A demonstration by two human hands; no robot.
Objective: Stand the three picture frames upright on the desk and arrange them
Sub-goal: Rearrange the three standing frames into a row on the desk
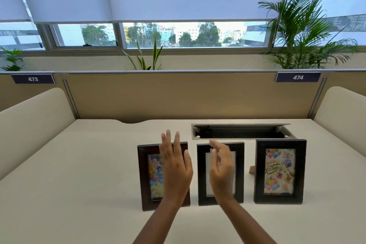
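Three dark wooden picture frames (280, 171) upright in row on cream desk (79, 164) | left hand (175, 168) spread, empty | right hand (221, 172) loose, empty

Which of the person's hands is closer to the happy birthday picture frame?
The right hand. It hovers open before the middle frame, next to the birthday frame. The left hand is farther off, before the flower frame.

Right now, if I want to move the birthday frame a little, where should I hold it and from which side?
Probably take the birthday frame by its two long side bars near the top, coming from above. It stands upright with free desk on its right and a gap to the middle frame. Its rear prop sticks out behind, so avoid reaching there.
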